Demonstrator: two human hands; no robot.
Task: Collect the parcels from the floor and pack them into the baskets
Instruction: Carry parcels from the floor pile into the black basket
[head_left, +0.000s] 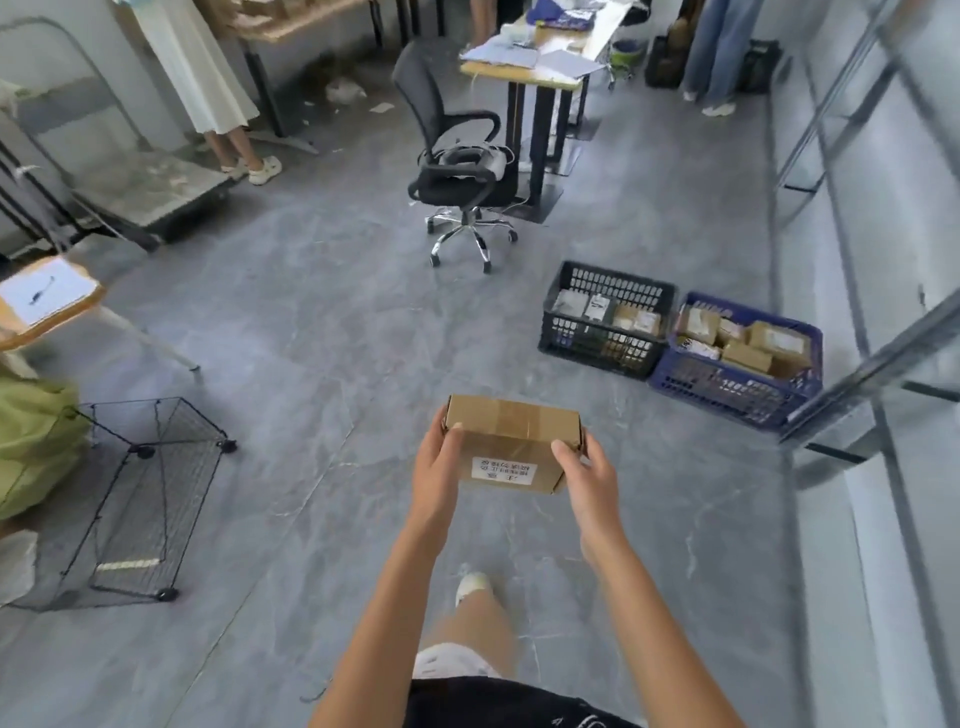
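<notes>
I hold one parcel (511, 444) out in front of me with both hands, above the grey floor (322, 332). It is a small brown cardboard box, longer than it is tall, with a strip of clear tape running over the top and down the near face. A white label with dark print, too small for me to read, sits low on that near face. The corners look crisp and the card unmarked.

My left hand (437, 475) clamps the box's left end, thumb lying on the top edge and fingers wrapped round the side and under. My right hand (584, 480) grips the right end the same way, thumb up on the top corner. The hands are apart, with the box between them.

Ahead and to the right of my right hand two baskets stand on the floor, touching side by side. The black basket (605, 351) is the nearer to the middle of the room, the blue basket (727, 387) just to its right. Both already hold parcels: brown boxes like mine, some with white labels, plus a few paler packets in the black one.

Straight ahead, beyond the parcel, is a black chair (460, 171) beside a counter (524, 73). To the left of my left hand a wire cage (150, 499) lies tipped on the floor.
</notes>
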